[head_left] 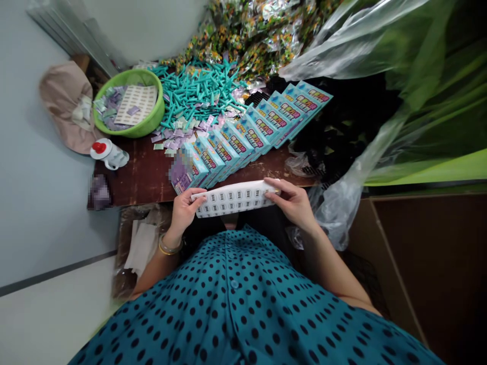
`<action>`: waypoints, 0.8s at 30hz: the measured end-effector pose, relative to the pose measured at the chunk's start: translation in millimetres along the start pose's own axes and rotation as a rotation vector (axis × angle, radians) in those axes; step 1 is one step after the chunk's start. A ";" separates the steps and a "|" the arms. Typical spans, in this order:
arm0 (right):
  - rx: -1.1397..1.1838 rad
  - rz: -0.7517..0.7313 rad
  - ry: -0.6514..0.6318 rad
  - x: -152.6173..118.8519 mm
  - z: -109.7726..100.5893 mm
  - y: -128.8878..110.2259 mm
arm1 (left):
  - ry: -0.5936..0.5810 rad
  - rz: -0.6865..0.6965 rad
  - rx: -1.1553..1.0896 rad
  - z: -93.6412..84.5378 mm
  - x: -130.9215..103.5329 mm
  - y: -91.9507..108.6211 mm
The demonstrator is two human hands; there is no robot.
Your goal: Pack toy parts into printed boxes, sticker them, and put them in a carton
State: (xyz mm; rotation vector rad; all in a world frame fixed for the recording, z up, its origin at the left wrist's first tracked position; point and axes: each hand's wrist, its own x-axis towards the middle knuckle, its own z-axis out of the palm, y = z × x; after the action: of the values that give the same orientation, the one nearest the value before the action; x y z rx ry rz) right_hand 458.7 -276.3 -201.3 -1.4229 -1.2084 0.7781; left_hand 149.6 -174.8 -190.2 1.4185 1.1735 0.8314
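Note:
A white sheet of round stickers with dark print (236,199) is stretched between my two hands, above my lap at the table's front edge. My left hand (186,209) pinches its left end between thumb and fingers. At the right end, my right hand (291,198) grips the sheet, thumb below and fingers along the top. Just beyond the sheet, a slanting row of light blue boxes (232,144) with colourful lettering leans across the table.
Teal pen-like sticks (198,91) and small purple packets (178,136) lie behind the boxes. A green basin (158,114) and a red-lidded cup (116,156) stand left. Black pieces (342,137) and clear plastic (338,208) are at right. Shiny wrapped items (251,30) are piled behind.

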 end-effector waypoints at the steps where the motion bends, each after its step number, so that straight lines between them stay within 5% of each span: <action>1: 0.003 0.018 0.009 -0.6 -0.4 1.1 | 0.007 -0.005 -0.009 1.1 -0.2 0.5; 8: -0.043 0.025 0.063 -4.5 -2.2 5.6 | -0.179 -0.056 0.017 -2.2 -3.5 3.9; 15: -0.188 -0.090 0.156 -1.9 -1.5 4.0 | 0.012 0.060 0.232 4.5 -8.3 -4.3; 20: 0.047 0.126 0.146 -5.5 9.9 13.3 | 0.108 0.285 0.413 1.7 -9.3 -3.3; 24: -0.014 0.114 0.205 -12.8 30.2 4.9 | 0.118 0.405 0.641 9.9 -13.8 8.5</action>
State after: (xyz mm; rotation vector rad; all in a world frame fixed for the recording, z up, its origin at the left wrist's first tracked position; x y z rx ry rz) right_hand 428.5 -278.9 -214.7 -1.5534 -0.9844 0.6837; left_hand 156.9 -190.4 -182.3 2.2099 1.3296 0.8590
